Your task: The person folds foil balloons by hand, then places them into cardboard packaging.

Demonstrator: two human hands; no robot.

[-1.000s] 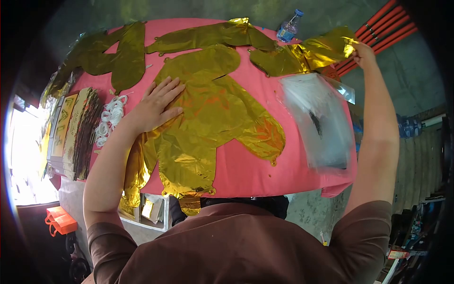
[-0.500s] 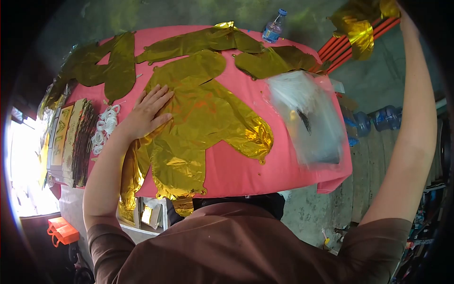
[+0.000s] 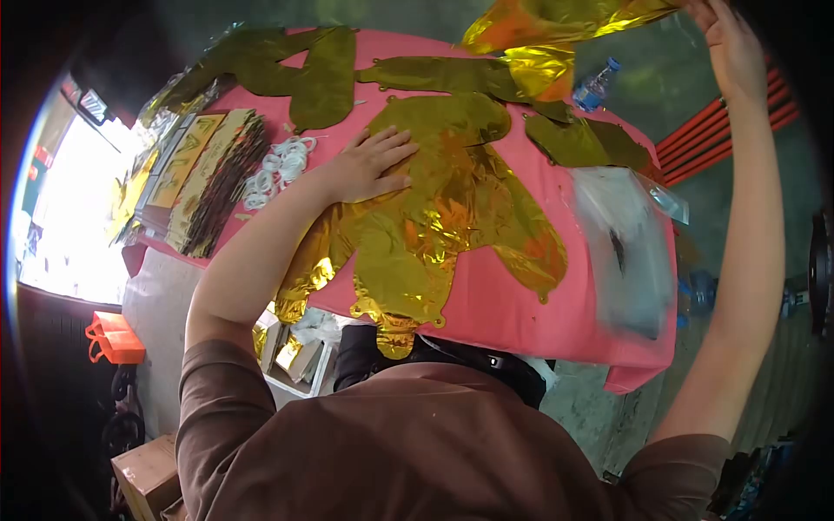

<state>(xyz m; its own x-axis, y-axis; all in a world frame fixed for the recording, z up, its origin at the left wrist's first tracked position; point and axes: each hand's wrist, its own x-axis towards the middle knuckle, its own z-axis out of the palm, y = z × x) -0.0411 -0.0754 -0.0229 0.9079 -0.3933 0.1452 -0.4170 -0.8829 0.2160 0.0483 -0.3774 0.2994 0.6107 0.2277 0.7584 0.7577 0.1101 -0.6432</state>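
Note:
My left hand [image 3: 369,165] lies flat, fingers spread, on a pile of flat gold foil balloons [image 3: 404,278] over the pink table. Some of the pile hangs past the near edge. High at the upper right, my right hand [image 3: 731,56] grips one end of a gold foil balloon [image 3: 565,22]. That balloon stretches leftward in the air above the far edge, with a fold hanging down. More flat foil balloons lie beyond the pile: one at the far left [image 3: 323,78], one along the back [image 3: 434,74] and one at the right [image 3: 586,141].
On the pink cloth [image 3: 495,317] are clear plastic bags [image 3: 625,252], white ribbon coils [image 3: 278,169] and a stack of printed card packs [image 3: 217,178]. A water bottle [image 3: 597,84] stands at the back. Red poles [image 3: 730,130] are beyond the right corner; an orange bag [image 3: 115,339] is lower left.
My right hand has swung inward, and the balloon it holds has moved left and spread out over the table's far edge. My left hand stays flat on the pile. The view has shifted.

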